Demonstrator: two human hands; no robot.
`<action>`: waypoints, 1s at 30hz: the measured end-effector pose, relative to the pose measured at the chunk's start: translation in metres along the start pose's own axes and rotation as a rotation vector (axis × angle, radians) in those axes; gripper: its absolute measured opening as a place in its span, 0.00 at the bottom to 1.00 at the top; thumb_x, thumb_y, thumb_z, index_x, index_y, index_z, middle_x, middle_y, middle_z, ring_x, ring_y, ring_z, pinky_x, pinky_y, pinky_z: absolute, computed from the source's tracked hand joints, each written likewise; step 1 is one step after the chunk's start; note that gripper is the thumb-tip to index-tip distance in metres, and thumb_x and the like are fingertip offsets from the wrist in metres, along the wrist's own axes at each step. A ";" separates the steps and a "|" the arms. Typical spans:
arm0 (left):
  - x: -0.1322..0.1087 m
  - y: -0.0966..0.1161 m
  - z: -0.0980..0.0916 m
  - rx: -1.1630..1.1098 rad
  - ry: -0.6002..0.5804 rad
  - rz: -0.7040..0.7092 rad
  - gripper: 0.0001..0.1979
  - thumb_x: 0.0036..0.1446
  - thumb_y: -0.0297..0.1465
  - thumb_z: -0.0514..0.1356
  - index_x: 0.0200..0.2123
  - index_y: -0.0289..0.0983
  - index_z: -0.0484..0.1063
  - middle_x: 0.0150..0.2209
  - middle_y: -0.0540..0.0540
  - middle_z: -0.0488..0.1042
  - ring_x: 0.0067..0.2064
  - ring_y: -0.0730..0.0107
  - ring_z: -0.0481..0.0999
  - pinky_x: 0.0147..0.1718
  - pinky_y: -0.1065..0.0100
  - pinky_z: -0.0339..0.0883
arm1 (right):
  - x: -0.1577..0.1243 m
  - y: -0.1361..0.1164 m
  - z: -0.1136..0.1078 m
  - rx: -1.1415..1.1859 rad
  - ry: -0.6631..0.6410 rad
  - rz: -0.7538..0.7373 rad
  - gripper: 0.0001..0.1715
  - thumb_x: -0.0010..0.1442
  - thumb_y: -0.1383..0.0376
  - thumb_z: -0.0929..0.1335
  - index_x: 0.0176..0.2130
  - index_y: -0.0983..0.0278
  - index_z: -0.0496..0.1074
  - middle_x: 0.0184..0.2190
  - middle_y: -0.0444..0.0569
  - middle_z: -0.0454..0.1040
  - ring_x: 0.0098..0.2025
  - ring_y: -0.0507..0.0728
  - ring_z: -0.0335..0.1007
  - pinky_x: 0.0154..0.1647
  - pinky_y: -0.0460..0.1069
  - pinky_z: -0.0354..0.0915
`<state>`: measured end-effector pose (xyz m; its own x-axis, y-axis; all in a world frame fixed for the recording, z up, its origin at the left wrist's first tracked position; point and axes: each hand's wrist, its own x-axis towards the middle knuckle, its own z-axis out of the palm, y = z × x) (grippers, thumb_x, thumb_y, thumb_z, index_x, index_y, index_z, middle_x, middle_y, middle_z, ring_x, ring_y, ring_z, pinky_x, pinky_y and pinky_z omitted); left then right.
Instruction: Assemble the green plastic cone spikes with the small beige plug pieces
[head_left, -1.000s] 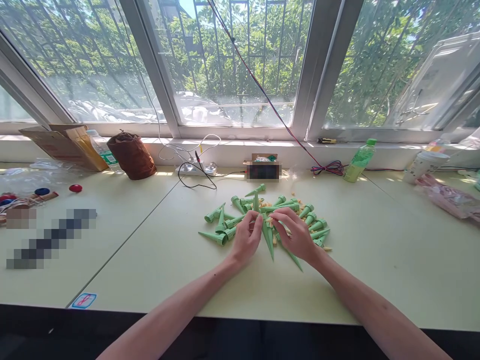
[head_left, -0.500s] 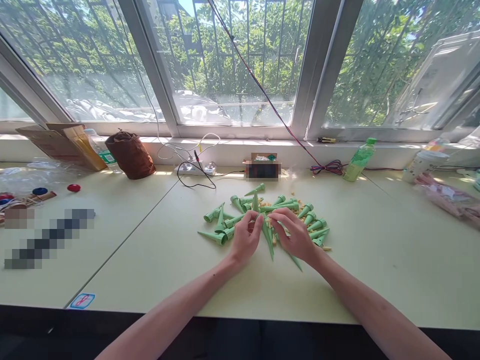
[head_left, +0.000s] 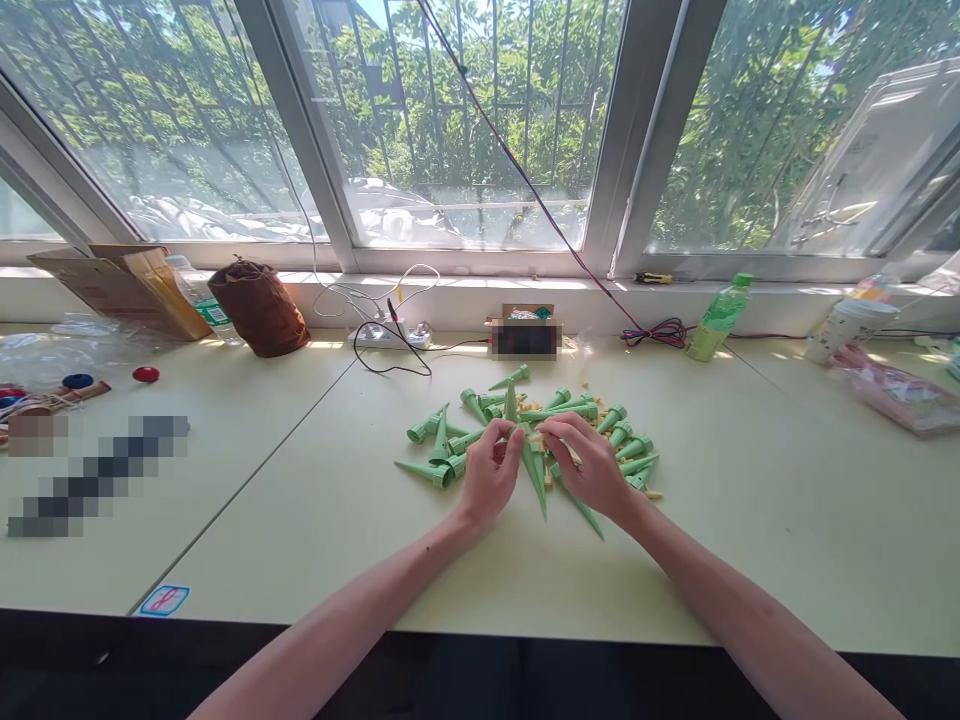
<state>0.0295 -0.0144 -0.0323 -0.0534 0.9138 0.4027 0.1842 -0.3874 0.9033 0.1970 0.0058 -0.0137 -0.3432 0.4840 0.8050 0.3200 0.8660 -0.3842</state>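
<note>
A heap of green plastic plant watering spikes (head_left: 439,440) lies on the table, small tan pieces (head_left: 548,480) scattered among them. My left hand (head_left: 487,472) is closed at the heap's middle, thumb and fingers pinching a green spike (head_left: 511,402) whose narrow tip points away from me. Part of that spike is hidden behind the fingers. Close by on the right, my right hand (head_left: 592,465) pinches a small tan piece (head_left: 536,437) near the wide end of the held spike. Another spike (head_left: 535,478) lies below the fingertips, tip toward me.
Along the back stand a brown cloth bag (head_left: 259,308), a power strip (head_left: 390,335) with loose cables, a blurred dark device (head_left: 525,340), a green bottle (head_left: 718,318) and a cup (head_left: 851,328). A red ball (head_left: 146,374) and plastic wrapping (head_left: 60,350) lie at left.
The tan piece at my right fingertips shows a little more clearly. Both hands have stayed almost in the same place.
</note>
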 end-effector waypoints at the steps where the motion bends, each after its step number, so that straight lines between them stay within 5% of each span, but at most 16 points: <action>1: 0.000 0.001 0.000 -0.002 0.001 0.001 0.16 0.65 0.46 0.54 0.34 0.38 0.62 0.21 0.56 0.58 0.18 0.80 0.57 0.16 0.75 0.48 | 0.000 0.000 0.000 -0.005 -0.001 0.003 0.13 0.69 0.70 0.61 0.49 0.58 0.69 0.39 0.51 0.73 0.38 0.56 0.72 0.39 0.52 0.71; 16: 0.000 0.004 0.001 -0.028 0.024 0.007 0.17 0.65 0.46 0.55 0.34 0.38 0.62 0.23 0.55 0.61 0.18 0.81 0.58 0.16 0.75 0.51 | -0.004 0.001 0.000 0.018 -0.061 0.010 0.10 0.68 0.67 0.64 0.49 0.59 0.68 0.39 0.50 0.73 0.34 0.54 0.71 0.37 0.50 0.70; 30: -0.001 0.006 0.000 0.098 -0.007 0.095 0.14 0.65 0.42 0.55 0.34 0.38 0.63 0.20 0.57 0.55 0.19 0.80 0.57 0.17 0.77 0.49 | -0.004 0.004 0.001 -0.031 -0.062 0.052 0.09 0.70 0.63 0.63 0.38 0.62 0.70 0.27 0.45 0.72 0.27 0.52 0.66 0.29 0.46 0.63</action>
<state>0.0302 -0.0176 -0.0275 -0.0244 0.8744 0.4846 0.2831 -0.4589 0.8422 0.1984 0.0076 -0.0189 -0.3792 0.5359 0.7543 0.3656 0.8356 -0.4099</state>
